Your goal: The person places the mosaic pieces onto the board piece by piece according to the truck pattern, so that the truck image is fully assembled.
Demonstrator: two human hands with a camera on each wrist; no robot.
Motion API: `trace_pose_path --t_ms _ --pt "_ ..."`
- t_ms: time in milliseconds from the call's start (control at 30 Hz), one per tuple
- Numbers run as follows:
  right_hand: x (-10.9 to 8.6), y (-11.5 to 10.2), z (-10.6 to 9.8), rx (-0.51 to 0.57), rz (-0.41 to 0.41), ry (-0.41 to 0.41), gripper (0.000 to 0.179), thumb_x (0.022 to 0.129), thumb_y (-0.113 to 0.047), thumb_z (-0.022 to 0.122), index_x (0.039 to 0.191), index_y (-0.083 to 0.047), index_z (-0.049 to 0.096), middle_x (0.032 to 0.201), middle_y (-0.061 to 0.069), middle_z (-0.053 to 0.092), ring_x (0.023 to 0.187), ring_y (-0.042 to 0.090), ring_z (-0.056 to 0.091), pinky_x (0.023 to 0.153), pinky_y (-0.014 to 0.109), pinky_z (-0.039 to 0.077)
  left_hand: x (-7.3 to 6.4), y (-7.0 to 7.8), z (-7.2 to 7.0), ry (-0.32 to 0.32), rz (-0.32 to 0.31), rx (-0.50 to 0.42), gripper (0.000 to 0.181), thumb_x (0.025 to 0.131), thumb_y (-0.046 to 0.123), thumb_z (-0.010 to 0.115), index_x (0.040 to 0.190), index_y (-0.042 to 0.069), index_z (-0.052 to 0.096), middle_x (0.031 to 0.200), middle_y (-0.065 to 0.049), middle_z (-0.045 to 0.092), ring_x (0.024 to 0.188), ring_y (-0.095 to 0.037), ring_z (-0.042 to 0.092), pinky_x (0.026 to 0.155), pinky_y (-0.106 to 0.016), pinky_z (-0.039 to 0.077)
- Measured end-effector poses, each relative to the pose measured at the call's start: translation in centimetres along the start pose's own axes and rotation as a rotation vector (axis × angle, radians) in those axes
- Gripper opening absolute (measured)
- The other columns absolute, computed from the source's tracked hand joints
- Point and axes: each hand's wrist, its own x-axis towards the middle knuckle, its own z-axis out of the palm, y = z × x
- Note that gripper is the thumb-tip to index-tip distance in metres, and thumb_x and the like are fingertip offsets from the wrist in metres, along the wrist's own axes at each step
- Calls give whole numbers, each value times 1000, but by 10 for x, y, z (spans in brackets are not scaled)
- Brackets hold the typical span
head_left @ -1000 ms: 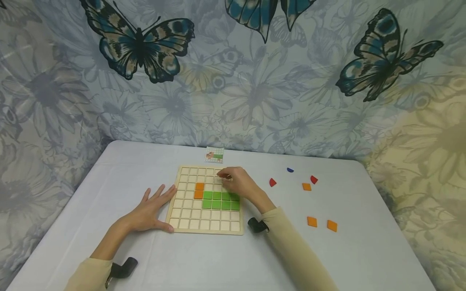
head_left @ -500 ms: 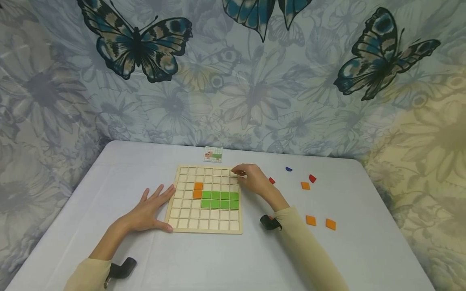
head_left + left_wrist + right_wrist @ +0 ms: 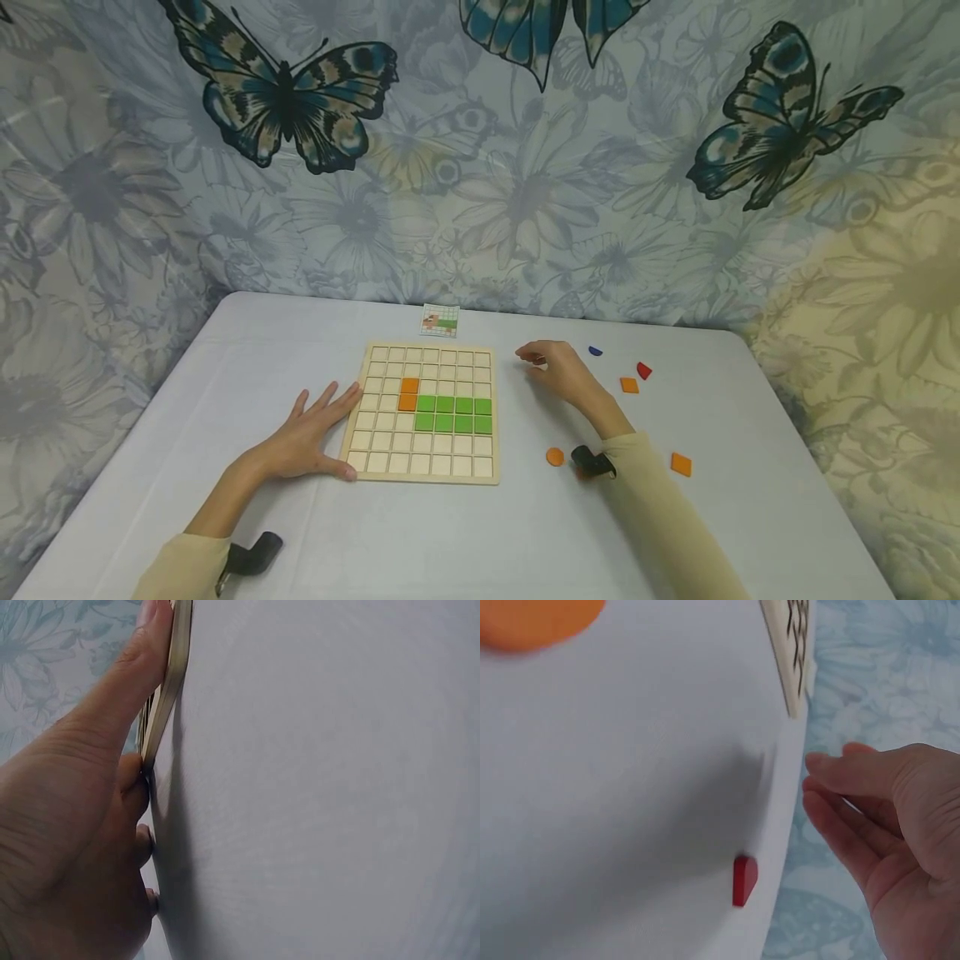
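Observation:
A wooden grid board (image 3: 457,481) lies on the white table, with two orange squares (image 3: 408,394) and a block of green squares (image 3: 454,414) in its cells. My left hand (image 3: 306,437) rests at the board's left edge, fingers spread and fairly straight, thumb at the near corner. Right of the board, my right hand (image 3: 558,371) hovers over the table, fingers loosely bent. In the right wrist view nothing shows between its fingertips, and a red piece (image 3: 744,881) lies on the cloth nearby. That piece is hidden under the hand in the head view.
A small pattern card (image 3: 440,321) lies behind the board. To the right are a blue half-round piece (image 3: 595,351), a red piece (image 3: 644,370), an orange square (image 3: 629,385) and an orange diamond (image 3: 681,464). An orange disc (image 3: 555,457) lies near the right wrist's black camera (image 3: 592,462).
My right hand has moved right, from over the board to the table beside it. The forearm now uncovers an orange disc and covers an orange diamond. My left hand has stayed put.

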Motion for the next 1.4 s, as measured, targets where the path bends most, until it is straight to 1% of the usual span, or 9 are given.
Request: trace_pose_path --t_ms 133,233,400,533,700,867,933,1167,1400 --pt "-5 8 -5 -15 48 -18 30 84 7 70 114 2 69 109 15 71 100 29 68 88 40 56 0 -1 1 3 -2 4 129 56 65 82 155 5 26 160 -16 22 147 -45 9 113 -66 -6" --pt "-9 14 -10 -18 66 -20 30 84 6 70 114 2 69 110 16 71 101 30 67 88 41 56 0 -1 1 3 -1 2 128 56 65 82 155 4 26 160 -16 22 147 -45 9 113 -67 -6" --pt "-15 23 -19 -3 37 -16 31 83 8 71 113 5 68 108 18 71 100 32 67 87 42 56 1 -1 1 3 -3 3 128 56 66 82 155 5 26 160 -16 22 147 -45 9 113 -66 -6" --pt "-20 30 -25 4 20 -33 30 83 13 66 113 6 68 108 19 70 100 33 67 87 43 56 1 -1 1 4 -4 8 129 56 66 82 155 5 26 161 -16 22 147 -45 9 113 -66 -6" --pt "-26 36 -27 -5 8 -68 34 83 18 61 114 7 67 110 19 70 103 34 66 89 43 55 2 -2 1 3 -3 10 129 56 66 81 155 5 26 160 -16 22 147 -45 9 113 -66 -6" --pt "-28 39 -25 18 59 -95 38 81 16 63 117 5 67 113 18 69 106 33 64 92 44 54 1 -3 2 4 -1 3 129 56 67 81 155 6 25 161 -15 22 147 -45 9 113 -66 -6" --pt "-29 40 -24 30 67 -98 38 81 16 64 117 5 67 114 17 69 107 34 64 92 44 54 1 -3 2 3 -2 0 129 56 67 81 155 6 25 161 -15 21 147 -45 8 113 -66 -6" --pt "-29 42 -21 46 28 -94 38 80 18 65 116 4 68 114 16 69 108 33 64 92 44 54 0 -2 2 5 -2 -11 128 57 66 81 155 5 26 161 -15 21 147 -44 8 113 -65 -7" --pt "-33 44 -20 44 21 -38 32 81 13 68 112 5 69 105 16 71 99 32 66 87 44 56 0 -1 1 5 -3 -7 128 57 67 81 155 4 26 161 -16 21 147 -45 8 113 -65 -7"
